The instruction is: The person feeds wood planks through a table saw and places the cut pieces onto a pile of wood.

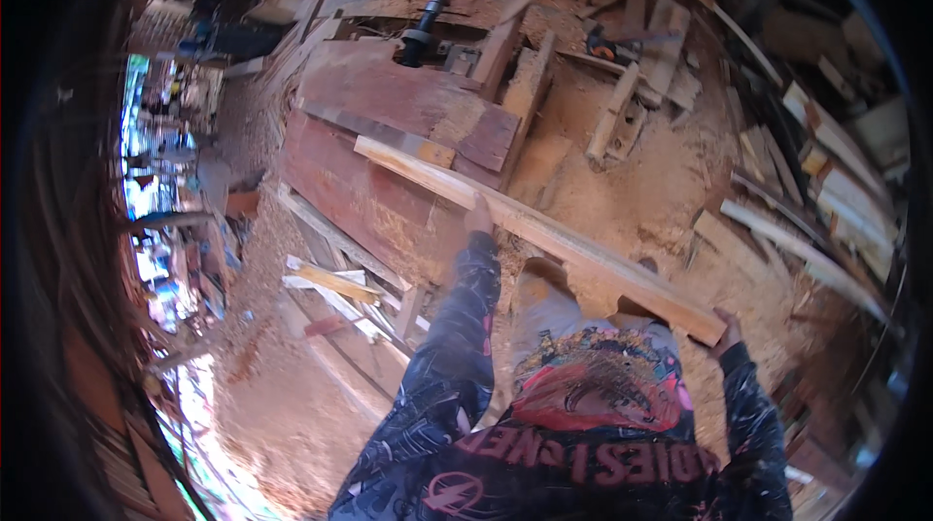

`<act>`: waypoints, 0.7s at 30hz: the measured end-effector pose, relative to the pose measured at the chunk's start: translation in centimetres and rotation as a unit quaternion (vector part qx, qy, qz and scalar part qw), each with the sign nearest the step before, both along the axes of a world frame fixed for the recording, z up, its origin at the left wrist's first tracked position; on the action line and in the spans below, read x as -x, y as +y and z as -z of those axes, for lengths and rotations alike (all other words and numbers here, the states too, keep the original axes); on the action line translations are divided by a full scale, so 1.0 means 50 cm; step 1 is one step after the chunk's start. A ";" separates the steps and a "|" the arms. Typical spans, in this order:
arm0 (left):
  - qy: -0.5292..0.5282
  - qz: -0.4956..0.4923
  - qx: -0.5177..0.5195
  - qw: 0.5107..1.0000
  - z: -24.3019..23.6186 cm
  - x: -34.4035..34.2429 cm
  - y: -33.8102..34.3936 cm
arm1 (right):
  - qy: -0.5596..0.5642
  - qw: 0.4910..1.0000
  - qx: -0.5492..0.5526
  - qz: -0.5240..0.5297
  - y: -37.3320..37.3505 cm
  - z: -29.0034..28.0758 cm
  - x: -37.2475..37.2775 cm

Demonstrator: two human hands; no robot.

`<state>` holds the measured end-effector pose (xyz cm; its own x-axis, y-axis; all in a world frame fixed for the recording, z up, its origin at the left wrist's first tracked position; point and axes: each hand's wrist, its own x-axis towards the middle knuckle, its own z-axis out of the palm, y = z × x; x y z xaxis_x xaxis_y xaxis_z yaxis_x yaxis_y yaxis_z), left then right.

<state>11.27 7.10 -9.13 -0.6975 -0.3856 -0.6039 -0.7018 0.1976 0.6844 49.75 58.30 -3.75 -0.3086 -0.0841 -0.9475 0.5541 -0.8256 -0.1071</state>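
Observation:
A long, pale wooden beam (pixel 573 247) slants across the middle, from the reddish-brown machine table (pixel 389 84) at the far left down to the near right. My left hand (pixel 479 217) grips its near edge about a third of the way along, thumb up against the side; the other fingers are hidden beneath. My right hand (pixel 728 332) is closed round the beam's near right end. The beam's far end lies over the table. At the table's far edge sits a dark, round machine shaft (pixel 420 40) in a cut-out.
Offcuts lie on the sawdust-covered ground at the left (pixel 335 283). Wood blocks (pixel 622 122) and an orange-and-black tool (pixel 601 47) are beyond the beam. Stacked planks (pixel 836 191) line the right side. A timber (pixel 525 98) borders the table's right edge.

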 end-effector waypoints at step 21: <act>0.017 -0.108 0.084 0.990 -0.042 0.126 -0.060 | 0.113 0.973 -0.035 -0.200 -0.114 -0.008 0.164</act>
<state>4.96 4.09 -7.02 -0.6064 -0.6215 -0.4959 -0.7175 0.1590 0.6781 41.57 52.60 -3.33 -0.4660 -0.1779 -0.8667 0.7850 -0.5351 -0.3122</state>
